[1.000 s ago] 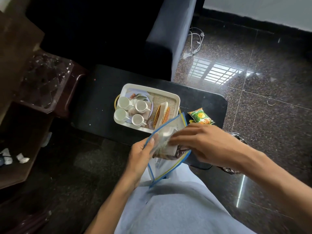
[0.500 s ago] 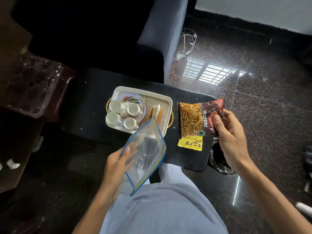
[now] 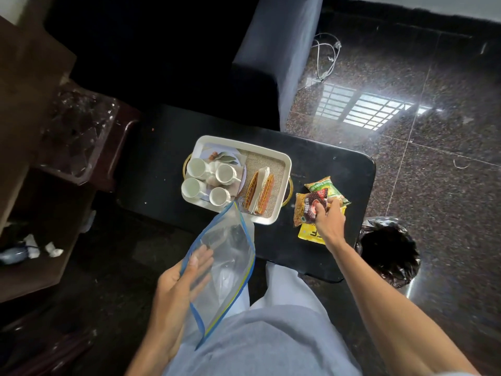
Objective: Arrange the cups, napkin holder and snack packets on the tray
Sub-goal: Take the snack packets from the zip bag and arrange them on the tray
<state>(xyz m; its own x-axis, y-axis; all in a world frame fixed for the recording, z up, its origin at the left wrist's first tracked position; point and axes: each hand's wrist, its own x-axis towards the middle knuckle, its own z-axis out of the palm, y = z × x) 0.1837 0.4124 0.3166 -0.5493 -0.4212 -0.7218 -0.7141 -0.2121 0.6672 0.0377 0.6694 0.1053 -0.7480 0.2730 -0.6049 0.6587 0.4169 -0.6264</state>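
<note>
Head view, looking down at a dark table [image 3: 168,147] with a white tray [image 3: 284,169] near its middle. On the tray's left half, four white cups [image 3: 195,167], set two by two on a patterned plate [image 3: 226,156]. To their right, on the woven mat inside the tray, an orange napkin holder [image 3: 260,195] with white napkins upright between its two sides. Off the tray, on the table just to its right, two snack packets: a green one [image 3: 322,185] farther back and a red and yellow one [image 3: 307,207] partly overlapping it. Right hand [image 3: 329,221] resting on the red and yellow packet, fingers curled down over its right part, pinching it against the table. Left hand [image 3: 180,286] lower in the frame, above the lap, gripping one side of a clear zip bag [image 3: 230,256] with a blue and yellow seal; fingers spread flat inside the bag's open mouth, thumb side hidden behind the plastic. Bag's upper corner overlapping the tray's near edge. Beside the table's right end, a bin [image 3: 390,253] lined with black plastic, on the polished speckled floor [image 3: 433,172]. Behind the table, a dark sofa arm [image 3: 271,50].
</note>
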